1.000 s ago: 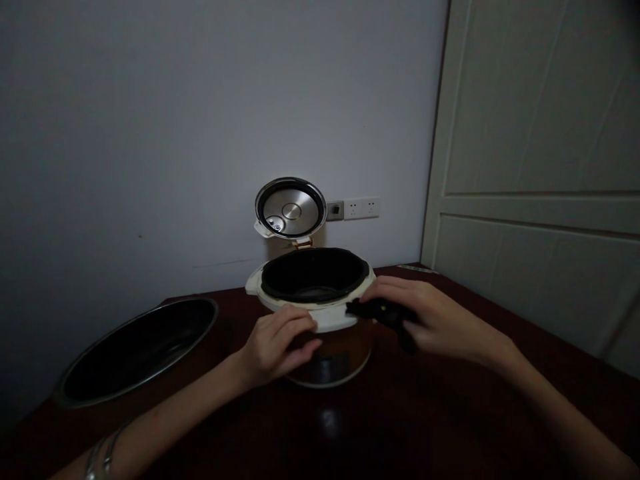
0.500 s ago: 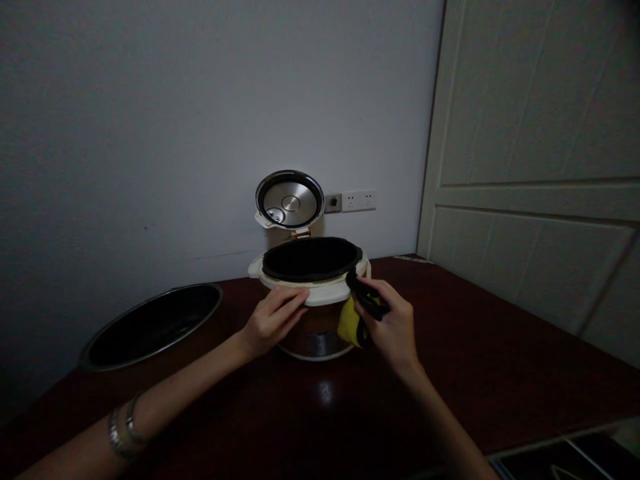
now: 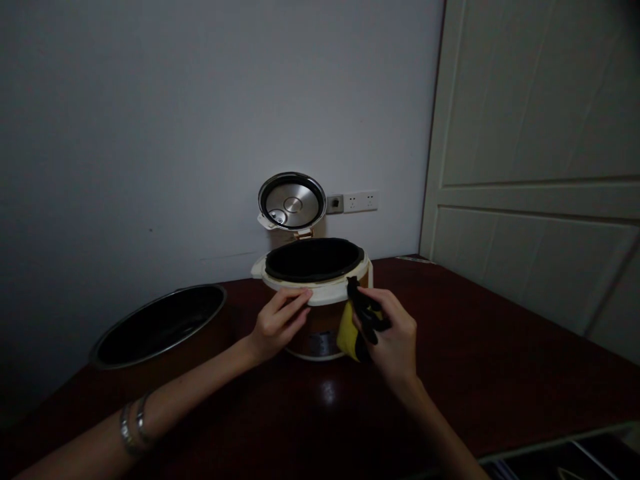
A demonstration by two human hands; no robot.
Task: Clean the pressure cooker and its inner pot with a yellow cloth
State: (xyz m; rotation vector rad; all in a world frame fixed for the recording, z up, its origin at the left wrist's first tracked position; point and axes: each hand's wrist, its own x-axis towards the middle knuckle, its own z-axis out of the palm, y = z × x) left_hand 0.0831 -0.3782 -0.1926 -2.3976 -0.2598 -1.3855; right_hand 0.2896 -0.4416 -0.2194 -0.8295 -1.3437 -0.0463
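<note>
An electric cooker (image 3: 326, 331) with a white rim stands on the dark red table, its lid (image 3: 295, 205) raised against the wall. The inside of its body (image 3: 314, 259) is dark. My left hand (image 3: 280, 321) is closed on the front of the white rim, thumb on top and fingers curled below. In my right hand (image 3: 395, 333) is a bunched black and yellow cloth (image 3: 349, 331), its black end touching the rim at the front right. The yellow part hangs down beside the cooker's body.
A removed inner pot (image 3: 165, 327), dark inside with a metal rim, sits on the table (image 3: 500, 340) at the left. Wall sockets (image 3: 361, 201) are behind the cooker. A pale panelled door (image 3: 530, 267) stands at the right. Dark items lie below the table's right front edge.
My right hand has shifted slightly down with the cloth, whose black end sits a little lower on the rim. My left hand keeps its hold. The whole view has shifted slightly.
</note>
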